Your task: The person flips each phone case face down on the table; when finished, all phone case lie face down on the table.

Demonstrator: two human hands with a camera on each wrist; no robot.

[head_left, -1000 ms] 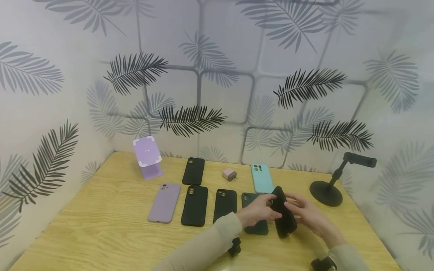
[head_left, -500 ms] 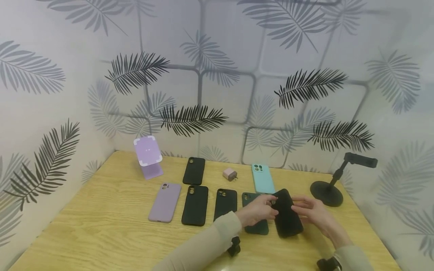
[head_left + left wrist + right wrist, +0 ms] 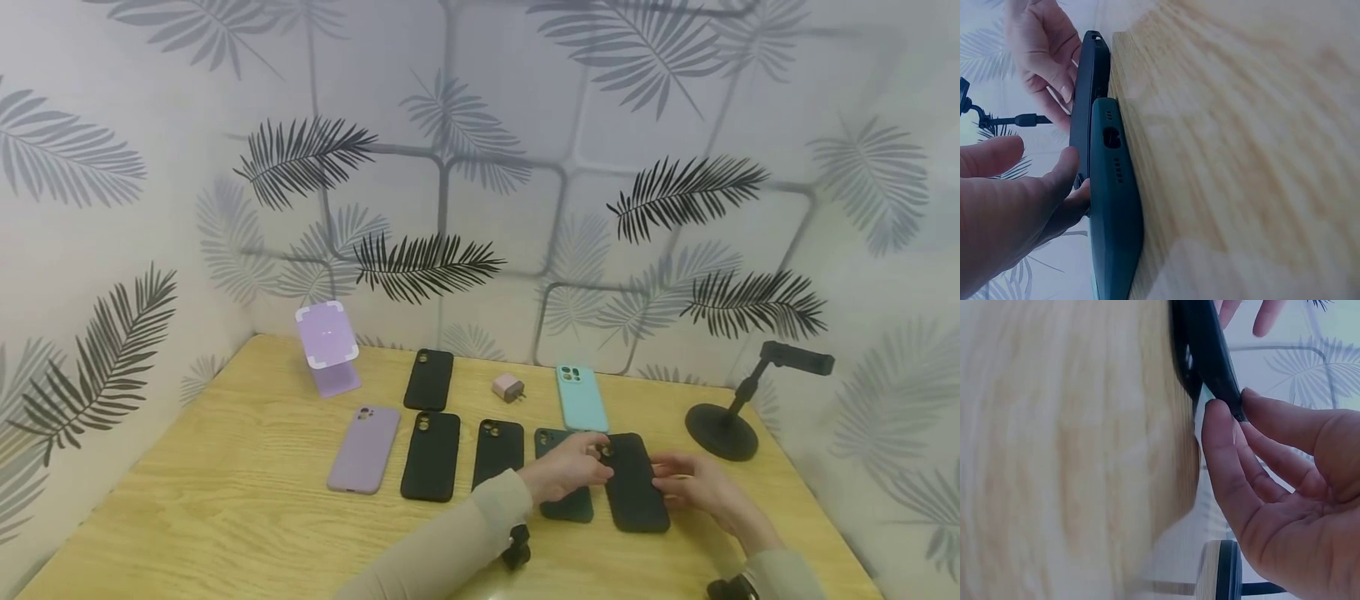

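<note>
A black phone case (image 3: pixel 637 490) lies almost flat at the right end of the front row, camera cutout toward the back. My left hand (image 3: pixel 564 467) pinches its upper left side, near the cutout. With thumb and fingertips, my right hand (image 3: pixel 708 493) holds the opposite long edge; in the right wrist view the case (image 3: pixel 1215 359) is tilted, its edge between those fingers. Right beside it is a dark green phone case (image 3: pixel 573 502), partly covered by my left hand. In the left wrist view this green case (image 3: pixel 1115 206) shows its port opening.
Several other cases lie leftward: black ones (image 3: pixel 431 457), a lilac one (image 3: pixel 364 450) and, behind, a turquoise one (image 3: pixel 583 407). A pink charger plug (image 3: pixel 507 386) sits at the back. A purple stand (image 3: pixel 327 337) is back left, a black stand (image 3: pixel 722 429) at right.
The black phone case has turned from standing tilted on edge to lying nearly flat beside the green one. My right hand has lowered with its edge; my left hand has barely moved.
</note>
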